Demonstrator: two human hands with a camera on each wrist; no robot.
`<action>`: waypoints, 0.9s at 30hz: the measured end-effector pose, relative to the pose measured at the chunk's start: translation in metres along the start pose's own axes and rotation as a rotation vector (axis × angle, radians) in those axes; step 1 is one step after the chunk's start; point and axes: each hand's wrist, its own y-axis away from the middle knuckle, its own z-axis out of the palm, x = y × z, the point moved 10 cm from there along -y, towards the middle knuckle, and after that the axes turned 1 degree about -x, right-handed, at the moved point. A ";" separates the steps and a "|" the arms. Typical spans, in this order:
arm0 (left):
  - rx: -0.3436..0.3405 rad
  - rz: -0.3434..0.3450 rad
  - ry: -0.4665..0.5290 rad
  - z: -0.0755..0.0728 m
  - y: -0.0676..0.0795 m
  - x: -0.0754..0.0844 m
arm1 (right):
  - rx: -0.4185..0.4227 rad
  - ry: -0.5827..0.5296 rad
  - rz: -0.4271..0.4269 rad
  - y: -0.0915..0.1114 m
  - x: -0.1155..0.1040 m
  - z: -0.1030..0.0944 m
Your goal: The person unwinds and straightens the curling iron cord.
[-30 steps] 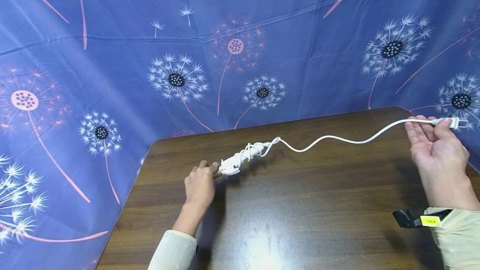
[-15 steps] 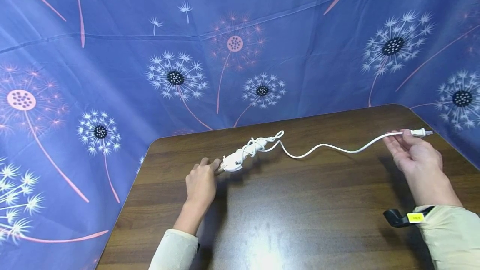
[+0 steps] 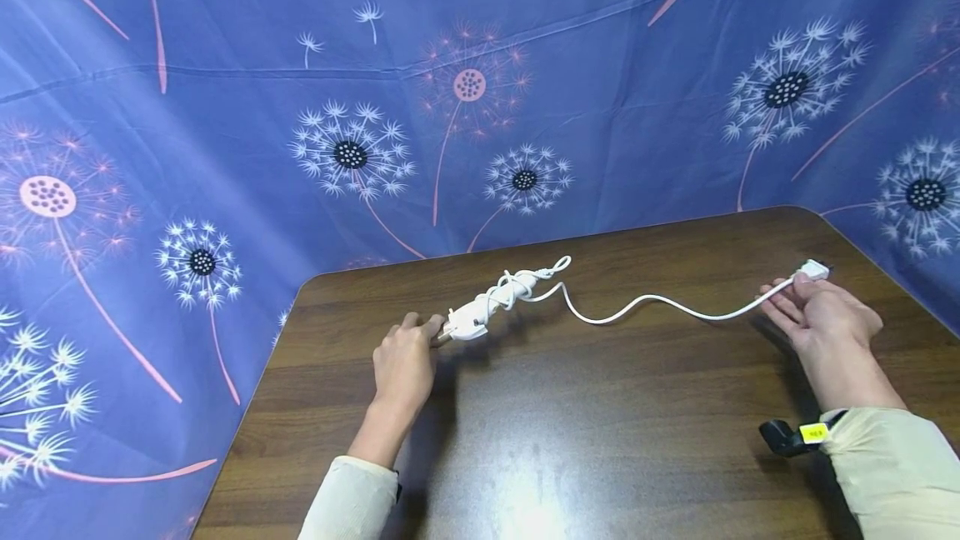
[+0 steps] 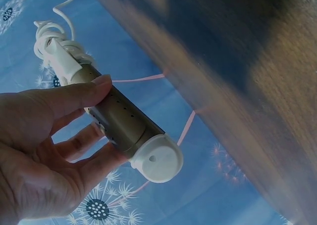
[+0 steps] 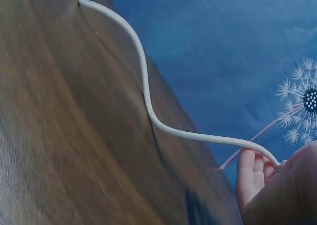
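In the head view my left hand (image 3: 403,365) holds a white-handled curling iron (image 3: 468,321) over the left part of the table. The left wrist view shows thumb and fingers around its brown-gold barrel (image 4: 124,120), which has small holes and a round white end cap (image 4: 159,159). White cord (image 3: 652,298) is wound loosely around the handle, with a small loop at its end. From there it runs in a wavy line to my right hand (image 3: 832,319), which pinches the white plug (image 3: 813,270) between thumb and fingers. The plug is hidden in the right wrist view.
A dark wood-grain table (image 3: 600,407) with rounded far corners lies under both hands. Behind it hangs a blue dandelion-print cloth (image 3: 615,65). A black wrist device (image 3: 783,437) with a yellow label is strapped at the right sleeve.
My right hand has moved left, bringing the plug inward from beyond the table's right edge and turning it. The cord sags more. My left hand and the curling iron have hardly moved.
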 end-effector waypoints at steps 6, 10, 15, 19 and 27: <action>-0.003 -0.012 0.013 -0.002 -0.001 0.000 | 0.041 0.081 -0.040 -0.003 -0.002 -0.006; -0.011 -0.014 0.015 -0.002 -0.001 0.001 | 0.078 0.116 -0.042 -0.008 -0.002 -0.015; -0.026 -0.023 0.005 -0.002 -0.002 0.001 | 0.106 0.134 -0.038 -0.016 -0.001 -0.023; -0.029 -0.023 0.005 -0.002 -0.003 0.002 | 0.113 0.144 -0.024 -0.021 -0.001 -0.027; -0.024 -0.018 0.011 -0.003 -0.002 0.003 | 0.123 0.245 0.023 -0.027 0.003 -0.035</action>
